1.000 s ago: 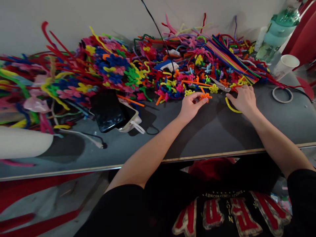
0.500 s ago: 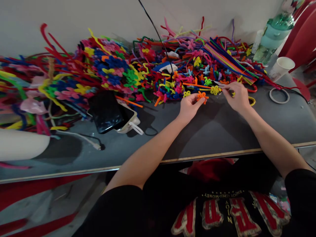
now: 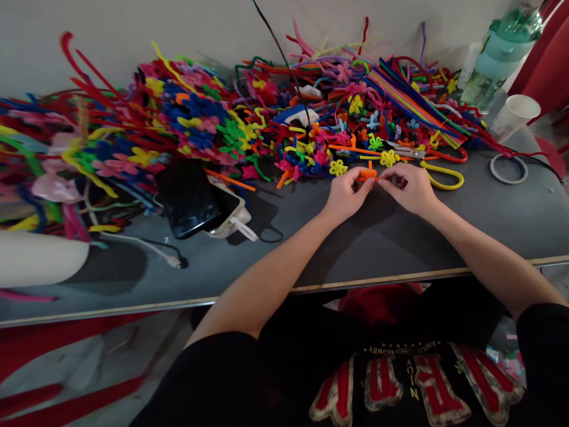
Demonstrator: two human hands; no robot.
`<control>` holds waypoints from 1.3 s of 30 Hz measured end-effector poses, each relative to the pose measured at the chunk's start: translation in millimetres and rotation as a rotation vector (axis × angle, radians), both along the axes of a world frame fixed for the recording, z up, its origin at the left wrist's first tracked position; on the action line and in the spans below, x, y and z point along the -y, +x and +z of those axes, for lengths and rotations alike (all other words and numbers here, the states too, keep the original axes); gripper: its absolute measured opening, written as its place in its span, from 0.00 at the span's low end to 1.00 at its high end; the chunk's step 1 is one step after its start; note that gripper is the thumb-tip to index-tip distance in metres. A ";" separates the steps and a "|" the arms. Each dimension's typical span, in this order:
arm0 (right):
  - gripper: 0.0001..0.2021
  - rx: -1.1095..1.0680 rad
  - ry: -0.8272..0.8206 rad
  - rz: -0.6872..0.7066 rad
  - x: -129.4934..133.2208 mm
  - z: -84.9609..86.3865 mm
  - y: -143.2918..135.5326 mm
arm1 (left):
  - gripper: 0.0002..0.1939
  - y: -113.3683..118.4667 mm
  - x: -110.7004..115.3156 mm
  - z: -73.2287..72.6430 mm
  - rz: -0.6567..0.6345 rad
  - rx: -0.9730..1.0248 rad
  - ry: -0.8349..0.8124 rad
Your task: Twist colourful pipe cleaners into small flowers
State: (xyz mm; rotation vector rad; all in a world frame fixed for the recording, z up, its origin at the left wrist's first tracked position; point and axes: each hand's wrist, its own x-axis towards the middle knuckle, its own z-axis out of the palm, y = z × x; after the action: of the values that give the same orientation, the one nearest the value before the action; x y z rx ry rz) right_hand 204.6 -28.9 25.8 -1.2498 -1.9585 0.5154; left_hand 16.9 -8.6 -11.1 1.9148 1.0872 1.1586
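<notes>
One orange flower [image 3: 368, 174], near one pair of scissors [image 3: 414, 153], is pinched by the left hand [image 3: 345, 193] and touched by the nearly closed right hand [image 3: 412, 187].

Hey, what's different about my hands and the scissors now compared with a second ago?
Your right hand has let go of the scissors and moved left, its fingertips now at the edge of the orange flower. The scissors lie with their red and yellow handles uncovered. Your left hand still holds the flower; the phone and paper cup stayed put.
</notes>
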 end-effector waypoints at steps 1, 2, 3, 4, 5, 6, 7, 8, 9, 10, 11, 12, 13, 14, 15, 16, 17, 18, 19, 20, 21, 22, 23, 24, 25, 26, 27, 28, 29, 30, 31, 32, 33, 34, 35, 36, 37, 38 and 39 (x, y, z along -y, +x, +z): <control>0.07 0.007 0.006 0.000 0.8 0.0 -1.1 | 0.19 -0.2 0.6 0.8 -0.002 -0.018 0.012; 0.07 0.015 0.006 0.002 1.5 0.0 -2.2 | 0.19 -0.5 1.2 1.7 -0.003 -0.039 0.024; 0.07 0.021 0.000 0.003 2.0 -0.1 -3.1 | 0.19 -0.8 1.8 2.6 0.000 -0.062 0.039; 0.07 0.025 -0.011 0.003 2.3 -0.1 -3.9 | 0.18 -1.1 2.4 3.5 0.004 -0.085 0.057; 0.07 0.027 -0.028 0.003 2.4 0.0 -4.5 | 0.18 -1.5 2.8 4.4 0.007 -0.104 0.077; 0.07 0.027 -0.048 0.002 2.5 0.1 -5.1 | 0.17 -1.8 3.3 5.2 0.009 -0.118 0.096; 0.07 0.024 -0.070 0.000 2.4 0.3 -5.6 | 0.16 -2.0 3.6 5.8 0.008 -0.127 0.114; 0.07 0.019 -0.096 -0.005 2.3 0.4 -6.2 | 0.15 -2.3 3.9 6.3 0.007 -0.137 0.131; 0.07 0.011 -0.125 -0.012 2.1 0.3 -6.7 | 0.14 -2.5 4.1 6.6 0.006 -0.152 0.150; 0.07 -0.002 -0.157 -0.021 1.9 -0.2 -7.4 | 0.13 -2.7 4.2 6.7 0.009 -0.174 0.174; 0.08 -0.022 -0.190 -0.032 1.7 -1.0 -8.1 | 0.13 -2.9 4.4 6.6 0.015 -0.203 0.202; 0.08 -0.050 -0.224 -0.046 1.5 -2.2 -8.9 | 0.12 -3.1 4.6 6.5 0.023 -0.237 0.235; 0.09 -0.082 -0.256 -0.058 1.4 -3.7 -9.8 | 0.12 -3.2 5.0 6.4 0.031 -0.269 0.264; 0.10 -0.114 -0.285 -0.070 1.3 -5.4 -10.7 | 0.12 -3.1 5.6 6.3 0.039 -0.293 0.284; 0.10 -0.142 -0.305 -0.081 1.4 -6.9 -11.5 | 0.11 -3.0 6.3 6.3 0.048 -0.309 0.292; 0.10 -0.162 -0.318 -0.091 1.7 -8.0 -12.4 | 0.11 -2.7 7.2 6.5 0.056 -0.315 0.287; 0.10 -0.173 -0.323 -0.096 2.1 -8.6 -13.1 | 0.11 -2.2 8.3 6.8 0.066 -0.311 0.272; 0.10 -0.177 -0.319 -0.098 2.5 -8.6 -13.7 | 0.11 -1.7 9.3 7.1 0.082 -0.296 0.251; 0.10 -0.176 -0.308 -0.101 3.0 -8.2 -14.0 | 0.11 -1.1 10.1 7.4 0.102 -0.275 0.226; 0.09 -0.174 -0.292 -0.106 3.3 -7.4 -14.1 | 0.12 -0.4 10.8 7.7 0.123 -0.249 0.199; 0.09 -0.176 -0.277 -0.112 3.3 -6.6 -13.8 | 0.13 0.2 11.1 7.7 0.141 -0.220 0.165; 0.09 -0.184 -0.264 -0.118 2.9 -6.0 -13.3 | 0.14 0.9 11.1 7.7 0.152 -0.188 0.125; 0.10 -0.199 -0.256 -0.123 2.1 -5.8 -12.4 | 0.16 1.6 10.7 7.5 0.152 -0.152 0.076; 0.10 -0.219 -0.252 -0.126 1.0 -6.1 -11.4 | 0.18 2.3 10.1 7.3 0.137 -0.107 0.020; 0.10 -0.241 -0.254 -0.124 -0.5 -7.0 -10.1 | 0.20 3.1 9.3 6.9 0.110 -0.053 -0.038; 0.11 -0.261 -0.256 -0.117 -2.1 -8.3 -8.9 | 0.21 3.9 8.4 6.5 0.078 0.006 -0.092; 0.11 -0.275 -0.258 -0.107 -3.7 -9.9 -7.7 | 0.23 4.6 7.4 6.2 0.046 0.064 -0.138; 0.11 -0.283 -0.257 -0.096 -5.2 -11.5 -6.6 | 0.24 5.1 6.3 5.7 0.020 0.112 -0.174; 0.10 -0.287 -0.255 -0.086 -6.5 -13.2 -5.8 | 0.24 5.3 5.3 5.3 0.002 0.148 -0.202; 0.10 -0.290 -0.253 -0.079 -7.5 -14.6 -5.2 | 0.25 5.2 4.2 4.8 -0.005 0.170 -0.223; 0.10 -0.293 -0.250 -0.075 -8.2 -15.7 -4.9 | 0.25 4.8 3.1 4.2 -0.005 0.183 -0.239; 0.10 -0.296 -0.247 -0.075 -8.7 -16.5 -4.7 | 0.24 4.1 1.9 3.6 -0.004 0.191 -0.252; 0.10 -0.298 -0.246 -0.075 -9.0 -17.0 -4.6 | 0.24 3.3 0.8 2.9 -0.004 0.197 -0.263; 0.10 -0.300 -0.248 -0.076 -9.2 -17.3 -4.5 | 0.24 2.4 -0.2 2.2 -0.006 0.203 -0.271; 0.10 -0.298 -0.252 -0.077 -9.3 -17.5 -4.5 | 0.24 1.7 -1.2 1.5 -0.010 0.209 -0.277; 0.11 -0.294 -0.258 -0.076 -9.4 -17.7 -4.5 | 0.25 1.2 -2.0 0.8 -0.013 0.214 -0.282; 0.11 -0.290 -0.263 -0.076 -9.6 -17.9 -4.4 | 0.25 0.9 -2.7 0.1 -0.015 0.219 -0.286; 0.11 -0.285 -0.266 -0.077 -9.9 -18.2 -4.3 | 0.25 1.0 -3.2 -0.5 -0.017 0.224 -0.288; 0.12 -0.281 -0.265 -0.082 -10.2 -18.6 -4.1 | 0.25 1.3 -3.5 -0.9 -0.020 0.229 -0.291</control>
State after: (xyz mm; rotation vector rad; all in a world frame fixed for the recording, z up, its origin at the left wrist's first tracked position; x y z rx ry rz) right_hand 200.5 -18.7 7.3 -1.3313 -1.6359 0.8805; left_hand 18.2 -5.0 -12.1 1.5274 1.0446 1.1094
